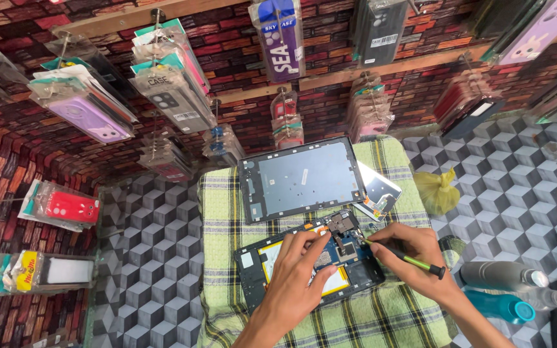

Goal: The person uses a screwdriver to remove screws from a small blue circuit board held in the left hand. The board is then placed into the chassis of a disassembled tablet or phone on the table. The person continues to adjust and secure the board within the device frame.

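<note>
An opened tablet body lies on a green checked cloth, its circuit board and pale battery exposed. My left hand rests flat on it, fingers spread over the battery and board. My right hand grips a thin screwdriver with a green and black handle; its tip touches the board near the tablet's upper right corner. Behind it lies the removed grey tablet back panel, inner side up.
A small flat phone part lies right of the panel. A yellow plastic bag sits beyond the cloth's edge. Grey, clear and teal bottles lie at the right. Packaged phone cases hang on the brick-patterned wall.
</note>
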